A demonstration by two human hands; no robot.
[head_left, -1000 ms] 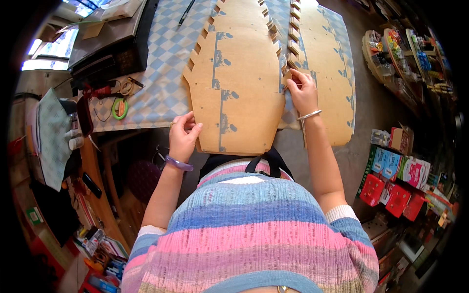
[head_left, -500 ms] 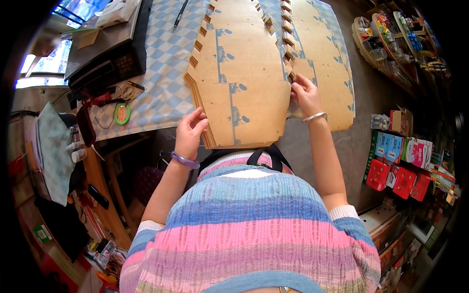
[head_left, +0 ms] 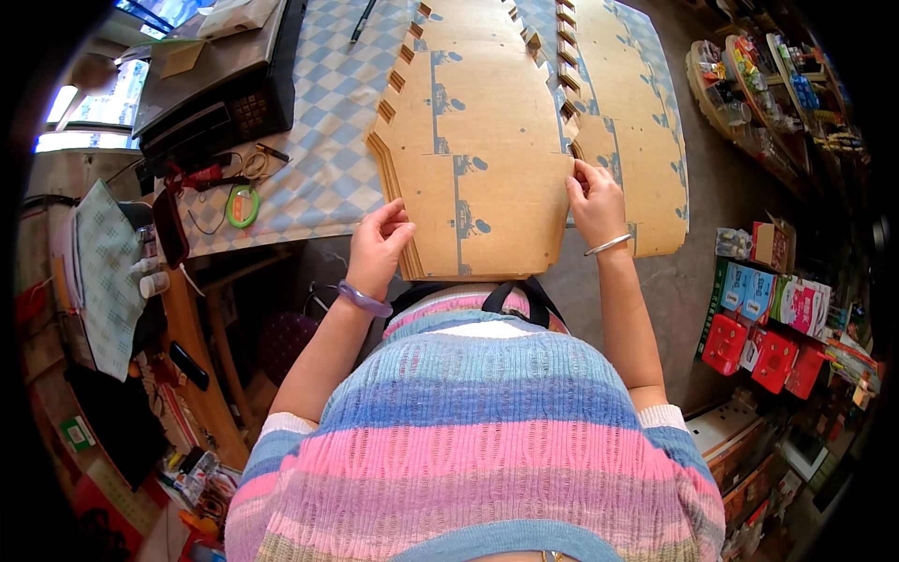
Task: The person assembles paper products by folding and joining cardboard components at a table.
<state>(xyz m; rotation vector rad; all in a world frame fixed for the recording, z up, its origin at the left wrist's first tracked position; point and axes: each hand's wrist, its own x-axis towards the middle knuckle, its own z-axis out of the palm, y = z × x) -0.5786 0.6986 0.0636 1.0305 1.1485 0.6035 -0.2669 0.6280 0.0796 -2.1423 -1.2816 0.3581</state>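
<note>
A stack of brown cardboard sheets (head_left: 510, 211) with notched upper sides and blue-grey printed marks lies before me, its near end close to my body. My left hand (head_left: 378, 245), with a purple bangle at the wrist, grips the stack's lower left edge, fingers bent and thumb near the top face. On the opposite edge, just below the notches, my right hand (head_left: 597, 201) pinches the side between thumb and fingers; a silver bangle circles that wrist. How many sheets each hand holds is hidden. To the right lies a second notched stack (head_left: 648, 173) of similar cardboard.
Both stacks rest on a table with a blue-and-white checked cloth (head_left: 328, 122). A black machine (head_left: 225, 89) stands at the far left. Near it lie green tape (head_left: 243, 206), a pen (head_left: 363, 21) and cables. Shelves of goods (head_left: 768, 80) and red boxes (head_left: 724, 344) line the right.
My right hand has slid a little nearer along the right edge, away from the notches. The whole view has shifted slightly. My left hand stays at the left edge.
</note>
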